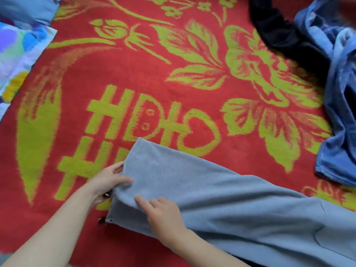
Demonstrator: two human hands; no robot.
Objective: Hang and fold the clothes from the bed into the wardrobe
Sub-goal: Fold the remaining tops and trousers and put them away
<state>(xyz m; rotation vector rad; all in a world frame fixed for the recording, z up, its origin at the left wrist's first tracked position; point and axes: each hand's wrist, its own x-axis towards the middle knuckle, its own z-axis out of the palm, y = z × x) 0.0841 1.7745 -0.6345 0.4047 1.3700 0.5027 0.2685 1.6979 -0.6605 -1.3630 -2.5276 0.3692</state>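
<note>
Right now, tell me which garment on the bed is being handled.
The grey garment, nearest: the left hand grips its end and the right hand presses on it. The blue denim and black garment lie untouched at the right.

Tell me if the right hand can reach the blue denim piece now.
Probably yes: the right hand lies flat on the grey garment, gripping nothing, and only that cloth and red blanket lie between it and the blue denim piece.

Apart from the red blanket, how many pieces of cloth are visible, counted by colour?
Grey garment: 1
Denim blue garment: 1
Black garment: 1
Pale blue cloth: 1
Multicoloured printed cloth: 1
Total: 5
</note>
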